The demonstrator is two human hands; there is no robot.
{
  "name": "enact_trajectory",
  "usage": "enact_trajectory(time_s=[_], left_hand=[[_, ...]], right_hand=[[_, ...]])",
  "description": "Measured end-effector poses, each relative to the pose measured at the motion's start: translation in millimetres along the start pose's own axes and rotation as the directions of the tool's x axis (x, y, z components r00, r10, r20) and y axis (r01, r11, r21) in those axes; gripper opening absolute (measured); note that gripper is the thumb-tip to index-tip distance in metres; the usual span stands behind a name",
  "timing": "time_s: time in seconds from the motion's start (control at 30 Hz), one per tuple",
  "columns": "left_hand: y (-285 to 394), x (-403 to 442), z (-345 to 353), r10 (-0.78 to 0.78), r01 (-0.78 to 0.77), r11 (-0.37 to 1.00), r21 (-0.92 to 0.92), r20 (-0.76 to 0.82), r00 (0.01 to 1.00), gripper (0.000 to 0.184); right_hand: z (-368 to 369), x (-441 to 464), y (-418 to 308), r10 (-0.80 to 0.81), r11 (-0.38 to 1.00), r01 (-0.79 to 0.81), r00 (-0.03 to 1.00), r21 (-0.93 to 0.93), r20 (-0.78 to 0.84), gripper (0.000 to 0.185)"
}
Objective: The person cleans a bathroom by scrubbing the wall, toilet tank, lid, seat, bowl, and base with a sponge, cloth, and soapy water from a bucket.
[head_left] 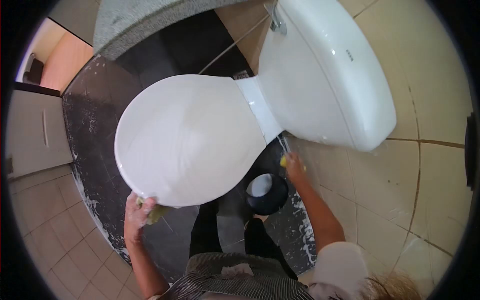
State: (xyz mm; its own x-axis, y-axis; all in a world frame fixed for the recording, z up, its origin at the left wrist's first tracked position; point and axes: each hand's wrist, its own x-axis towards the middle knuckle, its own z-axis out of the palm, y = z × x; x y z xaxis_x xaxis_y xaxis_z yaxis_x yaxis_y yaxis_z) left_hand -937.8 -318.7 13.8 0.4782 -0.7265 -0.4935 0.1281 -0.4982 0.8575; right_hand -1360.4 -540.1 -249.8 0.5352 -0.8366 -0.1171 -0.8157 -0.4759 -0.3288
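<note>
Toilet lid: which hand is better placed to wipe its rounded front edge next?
Likely the left hand: it is at the rim of the lid near that end, holding a yellowish-green sponge or cloth. The right hand is over by the tank end, gripping something yellow.

The toilet lid (185,140) looks smooth and glossy, the counter (137,25) speckled stone, the lever (278,24) shiny metal.

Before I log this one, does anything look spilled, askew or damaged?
White foam is streaked along the edges of the dark floor, left and right. It looks spilled, though it may just be from cleaning. The dark bucket stands upright, and I see no damage on the toilet.
</note>
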Motion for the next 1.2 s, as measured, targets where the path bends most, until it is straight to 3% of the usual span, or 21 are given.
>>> enact_trajectory(time_s=[0.07,0.13,0.17,0.2,0.27,0.33,0.4,0.47,0.5,0.53,0.6,0.67,0.73,0.77,0.83,0.9,0.97,1.07,1.13,1.2], left_hand=[[40.9,-8.2,24.8,0.091,-0.095,0.995,0.044,0.074,0.993,0.047],[88.2,-10.7,63.4,0.24,-0.258,0.956,0.139,0.137,0.961,0.035],[110.0,-8.8,81.4,0.224,-0.25,0.931,0.266,0.123,0.967,0.032],[131.3,-7.7,98.8,0.212,-0.244,0.924,0.295,0.136,0.968,0.035],[156.5,-1.5,120.2,0.196,-0.246,0.94,0.237,0.217,0.956,0.038],[160.8,3.0,132.8,0.236,-0.271,0.942,0.198,0.182,0.954,0.04],[166.3,-1.2,138.1,0.232,-0.254,0.949,0.184,0.132,0.964,0.041],[161.9,-4.2,133.5,0.254,-0.267,0.932,0.243,0.085,0.964,0.041],[156.8,-5.0,130.7,0.275,-0.277,0.907,0.319,0.051,0.96,0.041],[151.9,-7.4,125.6,0.282,-0.281,0.934,0.22,0.025,0.959,0.041],[134.3,-6.2,105.6,0.241,-0.238,0.952,0.193,0.007,0.971,0.041],[117.8,-4.1,82.0,0.208,-0.203,0.965,0.168,-0.012,0.978,0.04],[104.3,-3.5,60.8,0.105,-0.101,0.97,0.222,-0.01,0.994,0.038],[99.2,-2.1,51.8,0.097,-0.093,0.972,0.214,-0.012,0.995,0.038],[90.2,2.2,34.3,0.007,-0.013,0.99,0.139,0.042,0.999,0.035],[71.9,8.9,17.9,-0.032,0.024,0.994,0.111,0.076,0.997,0.036],[60.6,13.9,10.8,0.051,-0.068,0.984,0.164,0.105,0.993,0.043],[67.7,15.7,13.1,0.011,-0.029,0.989,0.145,0.122,0.992,0.045],[70.2,16.6,19.4,0.009,-0.024,0.994,0.106,0.141,0.99,0.044],[79.2,11.6,29.3,0.011,-0.022,0.997,0.07,0.143,0.99,0.044]], right_hand=[[-31.8,-39.7,-8.7,0.123,0.991,-0.12,0.991,0.061,-0.058,0.032],[-94.8,-65.6,-39.0,0.108,0.986,-0.082,0.978,0.147,-0.178,0.033],[-131.4,-71.9,-53.7,0.107,0.973,-0.042,0.953,0.225,-0.285,0.034],[-163.4,-73.1,-61.7,0.1,0.976,-0.037,0.951,0.215,-0.292,0.034],[-224.2,-70.5,-77.0,-0.14,0.989,0.146,0.876,-0.024,-0.462,0.041],[-292.0,-42.7,-111.7,-0.274,0.962,0.21,0.728,-0.175,-0.628,0.044],[-337.4,-1.8,-141.0,-0.416,0.909,0.284,0.643,-0.305,-0.643,0.042],[-353.0,46.5,-164.9,-0.451,0.875,0.26,0.741,-0.408,-0.498,0.037],[-339.4,73.0,-171.3,-0.381,0.905,0.206,0.781,-0.371,-0.495,0.037],[-315.2,97.3,-174.8,-0.304,0.931,0.147,0.818,-0.333,-0.489,0.037],[-252.8,134.3,-166.3,-0.438,0.75,0.169,0.851,-0.64,-0.289,0.04],[-175.5,173.4,-141.3,-0.359,0.474,0.224,0.932,-0.851,0.046,0.044],[-135.5,203.2,-136.7,-0.189,0.325,0.508,0.862,-0.798,0.471,0.045],[-113.8,218.1,-127.8,-0.189,0.319,0.516,0.857,-0.795,0.48,0.045],[-78.9,249.6,-115.0,-0.215,0.555,0.362,0.932,-0.748,0.292,0.044],[-118.2,281.6,-148.4,-0.305,0.699,0.186,0.951,-0.691,-0.053,0.044],[-179.9,316.4,-196.8,-0.35,0.523,0.071,0.926,-0.85,-0.138,0.046],[-163.1,314.6,-182.2,-0.419,0.495,0.052,0.889,-0.867,-0.186,0.049],[-113.0,265.8,-141.0,-0.347,0.69,0.117,0.919,-0.715,-0.185,0.048],[-84.9,193.7,-105.2,-0.289,0.741,0.213,0.957,-0.637,-0.015,0.046]])
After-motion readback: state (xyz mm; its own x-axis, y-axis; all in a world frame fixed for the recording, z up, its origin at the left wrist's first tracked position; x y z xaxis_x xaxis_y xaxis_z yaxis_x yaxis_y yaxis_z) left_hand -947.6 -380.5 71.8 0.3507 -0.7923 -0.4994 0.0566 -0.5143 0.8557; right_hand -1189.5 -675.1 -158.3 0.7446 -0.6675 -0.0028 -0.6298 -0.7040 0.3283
